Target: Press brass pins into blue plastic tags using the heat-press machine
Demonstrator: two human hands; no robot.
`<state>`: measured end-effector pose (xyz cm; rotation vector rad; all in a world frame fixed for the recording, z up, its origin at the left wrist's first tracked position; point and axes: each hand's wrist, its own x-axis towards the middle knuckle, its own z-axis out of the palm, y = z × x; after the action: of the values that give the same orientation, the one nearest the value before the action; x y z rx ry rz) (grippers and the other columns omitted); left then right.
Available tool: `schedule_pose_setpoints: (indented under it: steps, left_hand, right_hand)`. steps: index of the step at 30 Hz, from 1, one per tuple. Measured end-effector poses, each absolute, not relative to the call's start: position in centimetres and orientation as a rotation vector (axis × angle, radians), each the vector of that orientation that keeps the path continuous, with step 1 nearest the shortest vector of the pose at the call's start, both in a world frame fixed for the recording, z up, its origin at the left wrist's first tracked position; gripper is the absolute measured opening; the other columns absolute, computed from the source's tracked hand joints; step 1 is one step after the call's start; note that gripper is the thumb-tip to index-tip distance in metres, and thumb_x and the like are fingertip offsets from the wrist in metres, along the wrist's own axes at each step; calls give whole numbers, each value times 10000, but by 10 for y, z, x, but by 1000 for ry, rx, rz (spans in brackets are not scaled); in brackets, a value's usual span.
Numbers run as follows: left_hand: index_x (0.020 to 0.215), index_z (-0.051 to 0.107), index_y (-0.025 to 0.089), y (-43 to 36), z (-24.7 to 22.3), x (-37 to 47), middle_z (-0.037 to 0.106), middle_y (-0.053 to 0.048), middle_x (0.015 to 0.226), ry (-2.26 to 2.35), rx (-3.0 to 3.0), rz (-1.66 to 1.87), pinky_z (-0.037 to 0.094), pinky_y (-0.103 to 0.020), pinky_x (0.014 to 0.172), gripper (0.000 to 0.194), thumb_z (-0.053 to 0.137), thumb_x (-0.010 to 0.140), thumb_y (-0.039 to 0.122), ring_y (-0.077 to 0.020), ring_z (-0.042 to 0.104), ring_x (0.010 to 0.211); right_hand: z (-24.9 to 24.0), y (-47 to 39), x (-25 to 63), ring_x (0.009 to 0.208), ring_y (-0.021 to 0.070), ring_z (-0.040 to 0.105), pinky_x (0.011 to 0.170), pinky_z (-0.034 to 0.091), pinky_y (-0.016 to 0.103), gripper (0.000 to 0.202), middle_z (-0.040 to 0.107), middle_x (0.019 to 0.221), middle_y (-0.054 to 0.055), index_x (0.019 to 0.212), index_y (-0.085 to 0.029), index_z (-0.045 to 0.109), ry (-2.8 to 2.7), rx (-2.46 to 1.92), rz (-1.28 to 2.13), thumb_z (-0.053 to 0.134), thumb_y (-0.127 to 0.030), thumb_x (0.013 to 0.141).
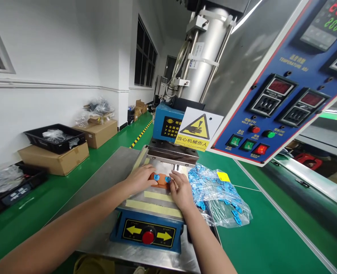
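Note:
An orange piece (160, 182) with two small blue parts, one near each end, lies on the metal bed of a press. My left hand (142, 179) is at its left end, its fingertips touching the piece beside the left blue part (156, 177). At the other end my right hand (182, 189) has its fingers bent against the edge near the right blue part (167, 179). Both hands hold the piece between them from the sides. Right of the bed is a clear plastic bag (222, 201) with several blue parts.
The press head (171, 146) hangs just beyond my hands, with a warning sign (198, 129). A start panel (148, 233) with a red button is in front. The control box (271, 87) juts in at upper right. Cartons (55, 158) and black trays stand at left.

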<state>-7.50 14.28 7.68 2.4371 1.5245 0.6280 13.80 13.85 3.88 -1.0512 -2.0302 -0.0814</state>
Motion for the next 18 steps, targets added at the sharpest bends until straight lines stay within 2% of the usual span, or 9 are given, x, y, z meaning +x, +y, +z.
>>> schedule_pose_setpoints:
  steps: [3, 7, 13, 18]
  left_hand:
    - [1318, 532, 219, 133, 71, -76, 522, -91, 1389, 1480, 2580, 513, 368, -400, 1067, 494, 635, 842, 302, -285, 459, 1291]
    - [1424, 411, 224, 126, 57, -74, 389, -92, 1493, 1468, 2622, 345, 332, -424, 1108, 580, 590, 877, 294, -272, 342, 1390]
    - [1451, 370, 203, 124, 46, -67, 328, -105, 1520, 1557, 2638, 344, 330, -433, 1117, 583, 534, 907, 332, -279, 301, 1412]
    - [1443, 380, 181, 120, 54, -64, 333, -122, 1514, 1573, 2589, 321, 339, -441, 1113, 591, 546, 896, 333, -284, 301, 1412]
  right_hand:
    - [40, 138, 136, 968, 246, 586, 852, 539, 414, 385, 704, 1073, 70, 1080, -203, 684, -2097, -1060, -76, 475, -50, 796]
    - [43, 137, 132, 926, 256, 578, 827, 549, 403, 419, 718, 1039, 76, 1078, -178, 697, -2219, -1077, -152, 465, -20, 767]
    - [43, 131, 129, 962, 293, 596, 855, 540, 464, 413, 691, 1127, 145, 1142, -145, 678, -2282, -1097, -214, 475, -68, 791]
    - [40, 129, 127, 964, 272, 610, 846, 552, 437, 427, 706, 1112, 101, 1141, -196, 677, -2199, -1118, -192, 503, -74, 771]
